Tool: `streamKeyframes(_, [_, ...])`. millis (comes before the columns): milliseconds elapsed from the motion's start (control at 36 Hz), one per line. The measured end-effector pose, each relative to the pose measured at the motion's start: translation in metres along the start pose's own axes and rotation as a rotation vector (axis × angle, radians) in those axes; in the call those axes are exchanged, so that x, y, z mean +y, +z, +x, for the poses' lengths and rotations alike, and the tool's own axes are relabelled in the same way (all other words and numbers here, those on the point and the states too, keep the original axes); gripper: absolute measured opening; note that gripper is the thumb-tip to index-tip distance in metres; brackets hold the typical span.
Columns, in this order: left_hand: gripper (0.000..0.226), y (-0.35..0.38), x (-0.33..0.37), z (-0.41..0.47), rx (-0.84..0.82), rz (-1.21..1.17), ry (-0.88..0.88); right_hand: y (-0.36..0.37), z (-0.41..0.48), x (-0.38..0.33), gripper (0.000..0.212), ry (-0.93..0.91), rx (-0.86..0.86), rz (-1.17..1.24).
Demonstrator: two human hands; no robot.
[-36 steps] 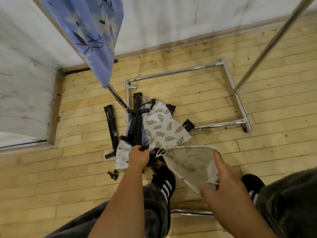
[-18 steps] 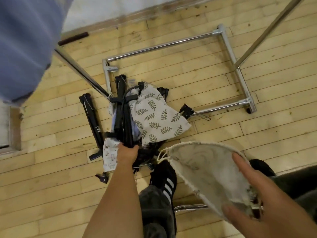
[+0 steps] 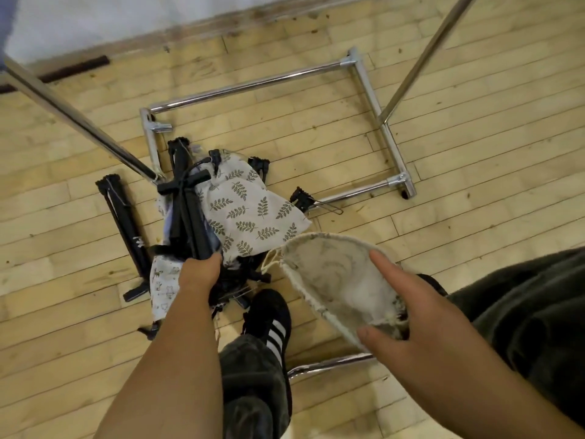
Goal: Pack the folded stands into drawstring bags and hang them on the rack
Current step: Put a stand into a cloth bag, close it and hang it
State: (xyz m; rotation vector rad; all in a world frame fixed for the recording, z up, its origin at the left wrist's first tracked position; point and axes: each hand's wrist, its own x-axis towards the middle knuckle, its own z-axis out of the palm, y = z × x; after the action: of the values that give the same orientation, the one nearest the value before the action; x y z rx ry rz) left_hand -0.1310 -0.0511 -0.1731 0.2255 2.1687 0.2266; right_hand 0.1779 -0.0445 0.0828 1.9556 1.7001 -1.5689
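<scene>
Floor [image 3: 474,217]: pale wooden strip boards, scuffed and flecked with dark marks, filling most of the view. Wall [image 3: 126,17]: white, along the top edge, met by a worn wooden baseboard [image 3: 221,25], with a short dark strip [image 3: 76,66] at its foot toward the left. Clothing: one black shoe [image 3: 269,321] with three white stripes, flat on the boards below a dark grey trouser leg [image 3: 250,381]; a second dark trouser leg [image 3: 531,312] at the right, the black toe of another shoe [image 3: 432,283] just showing beside it.
</scene>
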Motion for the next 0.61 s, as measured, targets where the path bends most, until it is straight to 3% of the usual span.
streamKeyframes(111, [0.061,-0.013,0.021,-0.037,-0.059,-0.030,0.051,-0.008,-0.009,0.003,0.091,-0.076,0.017,0.016])
streamKeyframes(333, [0.058,-0.034,0.047,-0.125,-0.158,-0.164,-0.014,-0.022,-0.014,0.019,0.075,-0.284,0.077,-0.107])
streamKeyframes(444, [0.106,-0.049,0.036,-0.164,-0.195,-0.139,0.020,-0.030,-0.023,0.027,0.071,-0.356,0.095,-0.107])
streamKeyframes(556, [0.069,-0.066,0.033,-0.242,-0.156,-0.131,0.079,-0.035,-0.034,0.036,0.070,-0.411,0.083,-0.143])
streamKeyframes(611, [0.072,-0.072,0.030,-0.265,-0.176,-0.156,0.085,-0.036,-0.035,0.041,0.070,-0.426,0.090,-0.160])
